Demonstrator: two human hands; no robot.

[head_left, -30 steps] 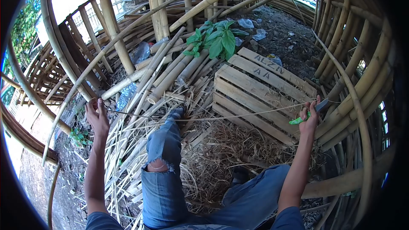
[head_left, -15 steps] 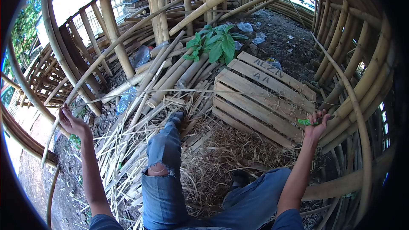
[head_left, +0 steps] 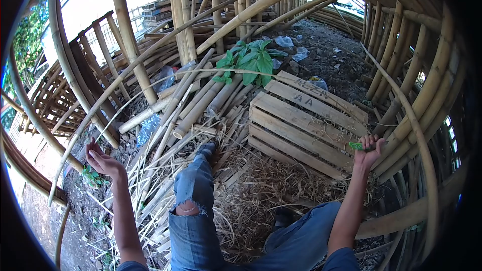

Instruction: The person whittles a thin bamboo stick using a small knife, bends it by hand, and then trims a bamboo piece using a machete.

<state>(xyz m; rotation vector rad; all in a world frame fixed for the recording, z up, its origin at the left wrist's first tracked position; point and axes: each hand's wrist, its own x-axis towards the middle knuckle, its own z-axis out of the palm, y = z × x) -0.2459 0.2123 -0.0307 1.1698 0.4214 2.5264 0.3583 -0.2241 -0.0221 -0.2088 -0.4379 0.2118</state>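
Right, so your right hand (head_left: 369,152) is wrapped tight around a knife (head_left: 356,146) with a bright green handle, and I can't make out any brand on it. Your left hand (head_left: 104,161) is palm up with the fingers loosely curled; honestly can't tell if the fingertips have hold of anything. The long thin bamboo strip (head_left: 201,70) has its left end near those fingertips, then arcs across in front of the leafy green plant (head_left: 253,62) and over toward the crate on the right, though I lose its right end against the boards. That slatted wooden crate (head_left: 293,120) has the only writing I can read: dark capitals, top line looks like "ALZN" but the strip crosses near it so don't quote me, and "A A" on the slat below. Between your legs and the crate you've got a heap of curly shavings (head_left: 266,175), with a pile of pale split strips (head_left: 155,185) left of your ripped jeans (head_left: 193,236). Cut bamboo poles (head_left: 193,101) lie beyond your foot, and there's crumpled clear plastic (head_left: 149,128) off to the left.
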